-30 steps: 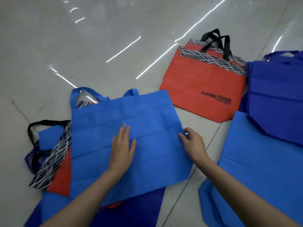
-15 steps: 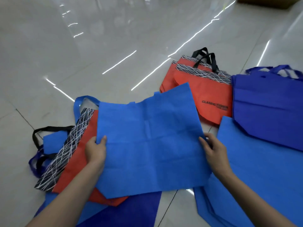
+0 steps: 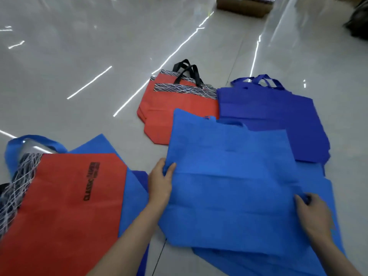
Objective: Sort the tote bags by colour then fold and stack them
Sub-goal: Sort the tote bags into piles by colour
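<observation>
Head view: looks down on a glossy grey tiled floor (image 3: pixel 69 66) streaked with light reflections; tote bags lie spread over it.
Held tote (image 3: pixel 229 186): light blue and the largest bag in frame, centre to lower right. It is spread flat and slightly tilted between both hands, its handles at the far edge.
Printed red tote (image 3: pixel 65 206): lower left, flat, with black lettering and a black-and-white net band toward the left edge of the frame.
Dark blue totes (image 3: pixel 268 116): right of centre, flat, handles toward the top of the frame. Their near edge is covered by the held tote.
Light blue stack (image 3: pixel 316 182): lower right, directly beneath the held tote. Its edges show at the right and along the bottom.
Second red tote (image 3: pixel 175 104): centre, with black handles and the same net band, touching the dark blue totes. Its near right corner is hidden by the held tote.
Light blue tote at left (image 3: pixel 131 196): under the printed red tote, its handle looping at far left.
Cardboard box (image 3: pixel 243 5): top edge, right of centre, partly cut off.
Left hand (image 3: pixel 160 182): pinches the held tote's left edge, thumb on top, fingers beneath.
Right hand (image 3: pixel 312 214): fingers curled over the tote's right edge, gripping it; somewhat blurred.
</observation>
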Available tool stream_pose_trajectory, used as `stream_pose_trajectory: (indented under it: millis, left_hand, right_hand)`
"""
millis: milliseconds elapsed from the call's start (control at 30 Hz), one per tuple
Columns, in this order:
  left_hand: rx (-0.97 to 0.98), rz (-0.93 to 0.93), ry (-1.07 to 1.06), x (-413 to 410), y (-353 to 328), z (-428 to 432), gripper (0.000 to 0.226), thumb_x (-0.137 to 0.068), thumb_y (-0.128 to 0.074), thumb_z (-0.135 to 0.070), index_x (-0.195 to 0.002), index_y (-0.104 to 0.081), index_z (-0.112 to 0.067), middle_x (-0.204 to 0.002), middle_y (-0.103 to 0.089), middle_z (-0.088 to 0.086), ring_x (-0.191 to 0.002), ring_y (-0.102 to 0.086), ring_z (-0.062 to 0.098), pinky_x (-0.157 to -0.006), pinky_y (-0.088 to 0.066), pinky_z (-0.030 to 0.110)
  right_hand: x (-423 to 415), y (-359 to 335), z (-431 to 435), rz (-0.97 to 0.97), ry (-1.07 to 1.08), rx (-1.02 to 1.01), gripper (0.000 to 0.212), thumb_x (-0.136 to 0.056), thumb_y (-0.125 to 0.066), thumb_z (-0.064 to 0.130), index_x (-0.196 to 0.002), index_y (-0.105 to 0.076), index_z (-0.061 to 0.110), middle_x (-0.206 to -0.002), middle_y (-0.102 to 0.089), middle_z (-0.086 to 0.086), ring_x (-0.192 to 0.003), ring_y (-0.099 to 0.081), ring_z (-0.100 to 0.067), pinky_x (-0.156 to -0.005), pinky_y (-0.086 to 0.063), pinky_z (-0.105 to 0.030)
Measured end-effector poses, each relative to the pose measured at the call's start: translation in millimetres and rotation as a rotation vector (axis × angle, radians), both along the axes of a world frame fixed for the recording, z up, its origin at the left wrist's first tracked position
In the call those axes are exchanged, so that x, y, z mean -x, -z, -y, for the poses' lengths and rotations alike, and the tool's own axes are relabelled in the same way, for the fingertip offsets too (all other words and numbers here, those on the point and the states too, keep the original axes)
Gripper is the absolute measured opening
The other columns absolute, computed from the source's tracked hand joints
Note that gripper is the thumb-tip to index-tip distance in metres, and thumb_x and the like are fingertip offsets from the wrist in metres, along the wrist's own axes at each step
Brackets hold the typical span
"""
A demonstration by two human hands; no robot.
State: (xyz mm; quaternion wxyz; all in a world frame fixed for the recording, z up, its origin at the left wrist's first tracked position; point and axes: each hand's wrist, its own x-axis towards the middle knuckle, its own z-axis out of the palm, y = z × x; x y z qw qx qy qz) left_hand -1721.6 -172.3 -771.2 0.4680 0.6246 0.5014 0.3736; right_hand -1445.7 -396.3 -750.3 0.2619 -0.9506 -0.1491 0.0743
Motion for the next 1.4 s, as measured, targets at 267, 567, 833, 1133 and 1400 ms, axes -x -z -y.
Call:
stream_pose_trajectory:
  millis: [267, 567, 833, 1133, 1400]
  left_hand:
    - [0.343, -0.012, 0.245, -61, 33, 46, 0.020, -0.092, -0.058, -0.034, -0.099, -0.058, -0.015, -0.095, -0.064, -0.008, -0.086, -0.060, 0.010, -0.081, -0.051, 0.035]
    - [-0.198, -0.623, -0.159, 62, 34, -12, 0.058, -0.086, -0.065, -0.021, -0.135, -0.042, -0.001, -0.141, -0.036, 0.021, -0.129, -0.037, 0.036, -0.107, -0.029, 0.045]
    - [0.242, -0.923, -0.128, 150, 51, -14, 0.113, -0.072, -0.060, -0.069, -0.150, -0.002, -0.011, -0.156, 0.008, 0.021, -0.144, 0.006, 0.031, -0.115, -0.002, 0.047]
    - [-0.130, -0.541, -0.018, 130, 41, 16, 0.061, -0.083, -0.028, -0.041, -0.118, -0.062, -0.004, -0.105, -0.069, 0.012, -0.095, -0.066, 0.029, -0.079, -0.052, 0.038]
    - [-0.603, -0.600, 0.135, 116, 50, 26, 0.033, -0.088, -0.043, -0.012, -0.107, -0.069, -0.002, -0.116, -0.067, 0.005, -0.100, -0.067, 0.013, -0.075, -0.057, 0.029]
  right_hand:
    - [25, 28, 2, 0.347, -0.124, 0.097, 0.053, -0.080, -0.069, 0.003, -0.128, -0.048, -0.005, -0.132, -0.042, -0.034, -0.117, -0.042, -0.051, -0.097, -0.034, -0.055]
    - [126, 56, -114, 0.360, -1.186, 0.226, 0.050, -0.102, -0.011, 0.043, -0.138, -0.040, 0.024, -0.142, -0.048, -0.004, -0.128, -0.042, -0.029, -0.095, -0.044, -0.052]
    - [195, 43, -194, 0.223, -1.280, 0.109, 0.045, -0.093, -0.038, 0.028, -0.130, -0.052, 0.007, -0.142, -0.045, -0.017, -0.129, -0.044, -0.035, -0.106, -0.036, -0.043]
    - [240, 32, -225, -0.853, -0.637, -0.107, 0.060, -0.091, -0.058, 0.042, -0.134, -0.041, 0.005, -0.101, -0.055, 0.003, -0.094, -0.055, -0.014, -0.079, -0.045, -0.026]
    - [232, 17, -234, -0.827, -0.810, -0.263, 0.017, -0.095, -0.055, 0.030, -0.097, -0.061, 0.015, -0.087, -0.067, 0.000, -0.075, -0.063, -0.012, -0.061, -0.050, -0.024]
